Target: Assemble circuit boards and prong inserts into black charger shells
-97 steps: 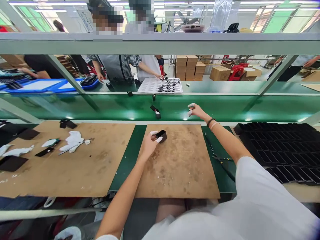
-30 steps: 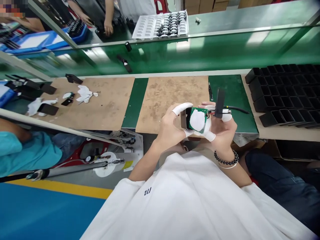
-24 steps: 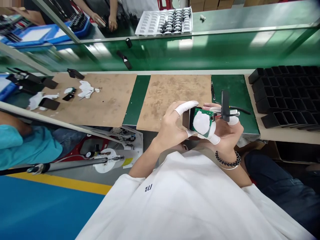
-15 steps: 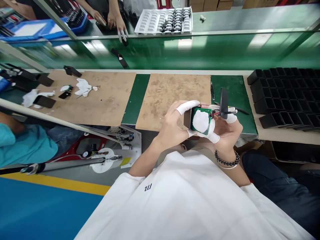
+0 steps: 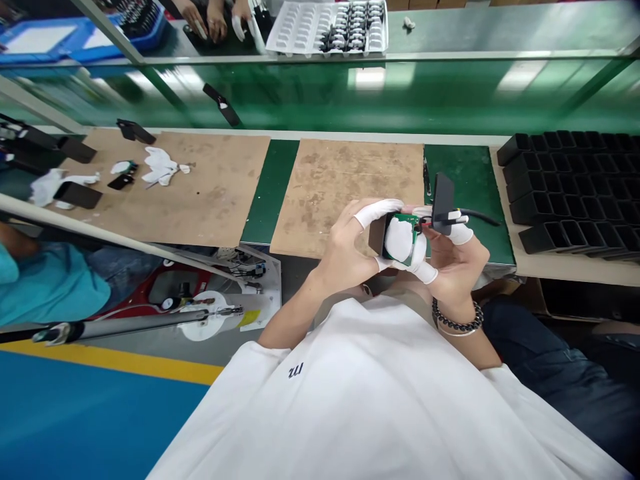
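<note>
My left hand point(image 5: 345, 245), with white finger covers on the thumb and forefinger, is closed around a black box-shaped housing point(image 5: 377, 235). At the housing's open end sits a green circuit board point(image 5: 415, 249), partly inside, with a round white pad point(image 5: 399, 239) on its face. My right hand point(image 5: 456, 261), also in finger covers, grips the board from the right. Wires run from the board to an upright black end plate point(image 5: 443, 203), which stands between my right fingers. A black cable point(image 5: 483, 217) trails off to the right behind it. How deep the board sits is hidden by my fingers.
Rows of black housings point(image 5: 565, 180) stand at the right. Tweezers point(image 5: 427, 177) lie beside the brown board point(image 5: 360, 173). Beyond runs a green conveyor point(image 5: 320, 100) carrying a black part point(image 5: 221, 105). A white tray point(image 5: 300, 30) and a co-worker's hands point(image 5: 216, 23) are across it.
The circuit board and end plate have shifted slightly left toward the housing. On the conveyor the black part has moved left, and the co-worker's hand has drawn back from the belt.
</note>
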Action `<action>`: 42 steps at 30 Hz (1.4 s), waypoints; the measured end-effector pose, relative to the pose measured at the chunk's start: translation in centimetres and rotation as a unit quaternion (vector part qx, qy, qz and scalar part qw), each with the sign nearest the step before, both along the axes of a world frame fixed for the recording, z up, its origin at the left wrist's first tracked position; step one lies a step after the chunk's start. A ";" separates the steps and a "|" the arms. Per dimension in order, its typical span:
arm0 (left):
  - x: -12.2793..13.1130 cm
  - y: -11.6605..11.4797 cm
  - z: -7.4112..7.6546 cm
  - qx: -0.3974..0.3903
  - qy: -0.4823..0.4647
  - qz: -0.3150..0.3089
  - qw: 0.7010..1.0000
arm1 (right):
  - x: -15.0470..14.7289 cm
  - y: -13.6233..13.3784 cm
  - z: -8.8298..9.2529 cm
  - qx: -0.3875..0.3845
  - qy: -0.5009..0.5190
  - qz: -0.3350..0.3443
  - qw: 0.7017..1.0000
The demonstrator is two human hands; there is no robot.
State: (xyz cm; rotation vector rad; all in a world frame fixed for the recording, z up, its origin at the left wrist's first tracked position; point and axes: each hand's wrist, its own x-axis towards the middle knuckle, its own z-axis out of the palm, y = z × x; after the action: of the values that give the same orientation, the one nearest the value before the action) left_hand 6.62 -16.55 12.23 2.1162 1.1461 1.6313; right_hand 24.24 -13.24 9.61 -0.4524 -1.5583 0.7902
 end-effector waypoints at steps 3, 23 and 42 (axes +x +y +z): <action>0.1 0.0 -0.1 0.021 -0.014 -0.015 1.000 | 0.2 -0.4 1.0 0.035 -0.040 -0.034 0.998; 0.1 -0.2 -1.2 -0.021 -0.036 -0.026 0.999 | 0.6 -1.7 1.4 0.038 -0.117 -0.072 0.990; 0.3 -0.4 -1.4 -0.003 -0.016 0.005 1.000 | 0.9 -1.7 0.2 -0.020 -0.121 -0.063 0.990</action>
State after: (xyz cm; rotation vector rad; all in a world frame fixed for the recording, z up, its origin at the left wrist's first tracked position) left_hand 6.97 -16.97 10.80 2.0760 1.1533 1.6571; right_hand 25.09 -14.97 9.82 -0.6897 -1.7217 0.6895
